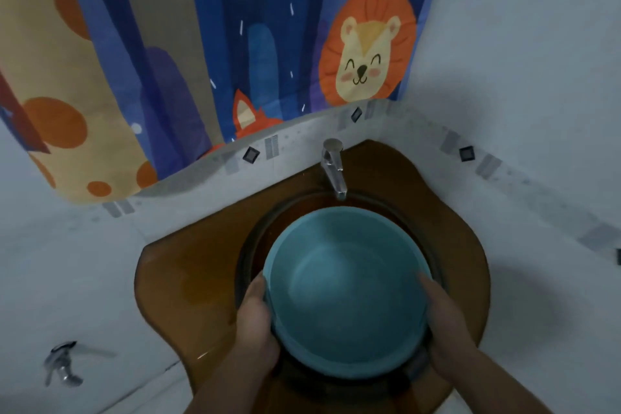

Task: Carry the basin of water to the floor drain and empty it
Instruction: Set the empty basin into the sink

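A round teal basin [346, 292] sits in the bowl of a brown glass sink [188, 279], just below the chrome tap [334, 170]. Clear water lies in the basin. My left hand [257, 319] grips the basin's left rim, thumb along the edge. On the opposite side my right hand [443, 323] holds the right rim, its thumb over the edge. No floor drain is in view.
A colourful curtain [201, 44] with a lion and a fox hangs behind the sink. White tiled walls close in on the left and right. A chrome wall valve [62, 365] juts out low on the left wall.
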Action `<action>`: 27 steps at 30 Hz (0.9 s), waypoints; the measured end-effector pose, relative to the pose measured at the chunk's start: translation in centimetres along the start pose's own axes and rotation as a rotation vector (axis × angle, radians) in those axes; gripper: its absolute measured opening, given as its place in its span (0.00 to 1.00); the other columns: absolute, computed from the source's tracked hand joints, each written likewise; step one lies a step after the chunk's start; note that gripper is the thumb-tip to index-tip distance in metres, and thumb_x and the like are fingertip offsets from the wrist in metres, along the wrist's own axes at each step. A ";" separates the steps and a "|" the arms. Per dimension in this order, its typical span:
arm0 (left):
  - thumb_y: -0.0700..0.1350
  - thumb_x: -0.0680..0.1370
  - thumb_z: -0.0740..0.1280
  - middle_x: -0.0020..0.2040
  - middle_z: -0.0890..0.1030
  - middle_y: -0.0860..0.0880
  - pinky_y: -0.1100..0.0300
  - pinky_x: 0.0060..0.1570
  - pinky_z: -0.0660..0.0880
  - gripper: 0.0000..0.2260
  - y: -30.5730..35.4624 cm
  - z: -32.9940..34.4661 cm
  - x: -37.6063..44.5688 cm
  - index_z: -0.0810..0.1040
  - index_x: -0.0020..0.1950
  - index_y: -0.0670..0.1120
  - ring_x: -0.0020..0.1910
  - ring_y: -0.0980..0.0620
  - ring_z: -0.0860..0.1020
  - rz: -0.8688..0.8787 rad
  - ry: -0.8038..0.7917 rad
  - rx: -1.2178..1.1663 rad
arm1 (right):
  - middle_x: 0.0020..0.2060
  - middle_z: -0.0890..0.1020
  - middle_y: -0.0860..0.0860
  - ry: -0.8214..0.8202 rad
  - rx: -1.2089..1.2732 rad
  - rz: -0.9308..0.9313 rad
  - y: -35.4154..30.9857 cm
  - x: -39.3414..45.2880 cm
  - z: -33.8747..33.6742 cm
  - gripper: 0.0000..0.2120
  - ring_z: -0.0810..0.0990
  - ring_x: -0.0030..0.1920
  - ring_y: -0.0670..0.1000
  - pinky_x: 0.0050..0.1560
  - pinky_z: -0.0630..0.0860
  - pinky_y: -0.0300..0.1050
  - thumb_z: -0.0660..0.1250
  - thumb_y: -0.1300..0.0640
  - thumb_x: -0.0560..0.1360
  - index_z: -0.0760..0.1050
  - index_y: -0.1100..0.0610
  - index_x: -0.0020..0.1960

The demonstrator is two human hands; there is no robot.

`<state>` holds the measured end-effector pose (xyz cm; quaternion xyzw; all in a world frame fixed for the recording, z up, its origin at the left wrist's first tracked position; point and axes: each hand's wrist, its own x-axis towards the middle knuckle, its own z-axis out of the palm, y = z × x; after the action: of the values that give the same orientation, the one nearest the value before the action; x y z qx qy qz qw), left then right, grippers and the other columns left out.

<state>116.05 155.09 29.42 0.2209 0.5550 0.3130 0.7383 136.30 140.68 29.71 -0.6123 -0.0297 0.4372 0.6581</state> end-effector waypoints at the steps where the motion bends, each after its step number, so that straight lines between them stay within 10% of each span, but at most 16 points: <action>1: 0.51 0.82 0.60 0.47 0.88 0.45 0.53 0.34 0.81 0.14 0.3 0.1 0.6 0.85 0.55 0.48 0.43 0.44 0.86 0.004 -0.003 0.010 | 0.47 0.87 0.51 0.009 0.011 0.004 0.1 0.5 0.2 0.14 0.86 0.44 0.52 0.33 0.82 0.44 0.70 0.41 0.72 0.85 0.49 0.49; 9: 0.50 0.83 0.58 0.49 0.87 0.44 0.55 0.34 0.81 0.16 0.7 -0.3 3.0 0.86 0.52 0.51 0.45 0.46 0.86 -0.032 -0.137 0.115 | 0.40 0.88 0.52 0.074 0.041 0.089 1.0 3.2 0.5 0.10 0.86 0.37 0.53 0.29 0.81 0.43 0.69 0.49 0.75 0.85 0.53 0.43; 19: 0.45 0.82 0.59 0.51 0.87 0.45 0.51 0.46 0.81 0.15 -0.6 1.0 5.1 0.87 0.51 0.51 0.48 0.46 0.85 0.053 -0.110 0.162 | 0.52 0.86 0.56 0.044 -0.007 0.189 1.5 7.6 -0.3 0.13 0.83 0.54 0.61 0.57 0.77 0.60 0.68 0.51 0.73 0.84 0.55 0.54; 27: 0.44 0.82 0.59 0.52 0.87 0.43 0.49 0.45 0.83 0.15 -1.9 1.7 7.0 0.87 0.51 0.52 0.49 0.44 0.85 0.055 -0.071 0.135 | 0.54 0.85 0.57 0.034 -0.023 0.227 2.4 9.9 -0.9 0.18 0.82 0.55 0.61 0.60 0.75 0.61 0.70 0.51 0.69 0.83 0.56 0.56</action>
<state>119.41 158.75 23.84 0.2961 0.5422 0.2870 0.7321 141.66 145.70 22.58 -0.6266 0.0462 0.4980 0.5977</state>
